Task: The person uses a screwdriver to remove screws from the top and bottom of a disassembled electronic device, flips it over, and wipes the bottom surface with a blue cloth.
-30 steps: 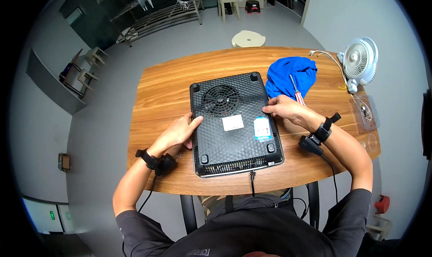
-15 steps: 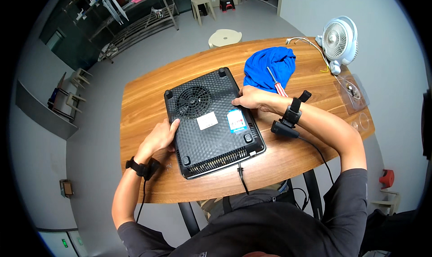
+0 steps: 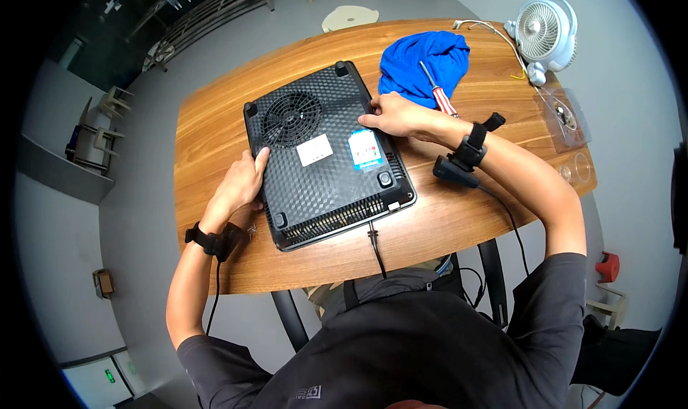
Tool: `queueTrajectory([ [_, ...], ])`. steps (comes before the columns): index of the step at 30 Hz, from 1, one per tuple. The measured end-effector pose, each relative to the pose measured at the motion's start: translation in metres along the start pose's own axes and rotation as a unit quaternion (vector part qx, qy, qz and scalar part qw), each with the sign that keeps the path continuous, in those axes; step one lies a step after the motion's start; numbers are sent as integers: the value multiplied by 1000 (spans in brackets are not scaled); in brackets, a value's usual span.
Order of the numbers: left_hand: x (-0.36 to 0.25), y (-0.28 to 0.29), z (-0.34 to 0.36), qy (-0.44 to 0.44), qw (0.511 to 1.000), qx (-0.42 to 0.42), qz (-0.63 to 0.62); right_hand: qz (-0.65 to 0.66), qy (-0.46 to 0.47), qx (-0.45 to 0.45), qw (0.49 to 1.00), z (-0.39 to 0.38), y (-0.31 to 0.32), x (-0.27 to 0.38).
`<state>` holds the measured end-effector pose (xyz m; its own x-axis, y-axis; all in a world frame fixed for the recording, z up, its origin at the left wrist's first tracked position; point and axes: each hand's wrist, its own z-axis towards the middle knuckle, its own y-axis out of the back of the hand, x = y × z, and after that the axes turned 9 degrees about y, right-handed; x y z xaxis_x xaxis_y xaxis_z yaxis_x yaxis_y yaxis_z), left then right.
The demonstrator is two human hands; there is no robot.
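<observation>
A black induction cooker (image 3: 333,181) lies upside down on the wooden table, its round fan grille (image 3: 292,119), corner feet and two stickers facing up. My left hand (image 3: 240,182) holds its left edge, thumb on top and fingers down along the side, partly hidden. At the right edge, my right hand (image 3: 393,115) grips with the thumb on the underside panel and fingers curled over the rim. From the near side a black power cord (image 3: 378,253) runs toward me. A few small screws (image 3: 252,229) appear to lie beside my left wrist.
A screwdriver with a red and white handle (image 3: 443,101) rests against a bunched blue cloth (image 3: 424,64) behind my right hand. A white fan (image 3: 542,36) stands at the far right corner. Nearer are a clear plastic tray (image 3: 564,120) and a clear cup (image 3: 577,168). Cables hang from both wrist straps.
The whole scene sits higher and slightly further left in the picture as the view has tilted. Both hands keep their hold, and the cooker has not visibly moved on the table.
</observation>
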<state>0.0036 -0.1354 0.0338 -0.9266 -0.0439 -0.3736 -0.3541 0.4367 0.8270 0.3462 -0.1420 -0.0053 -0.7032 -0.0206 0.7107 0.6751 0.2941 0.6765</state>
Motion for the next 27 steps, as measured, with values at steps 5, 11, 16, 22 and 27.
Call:
queueTrajectory([
  [5,-3,0,-10,43,997,30,-64,21,109,-46,993,-25,-4,-15],
  [11,37,-12,18,-25,996,-83,27,-60,337,-40,939,-92,5,22],
  [16,-26,24,1,-51,979,-134,146,-59,360,108,925,-116,1,37],
  [22,-80,12,1,-408,903,-100,92,-184,519,122,826,-117,-17,50],
  [27,-121,-25,-3,-570,807,20,155,-272,568,170,758,-124,-48,44],
])
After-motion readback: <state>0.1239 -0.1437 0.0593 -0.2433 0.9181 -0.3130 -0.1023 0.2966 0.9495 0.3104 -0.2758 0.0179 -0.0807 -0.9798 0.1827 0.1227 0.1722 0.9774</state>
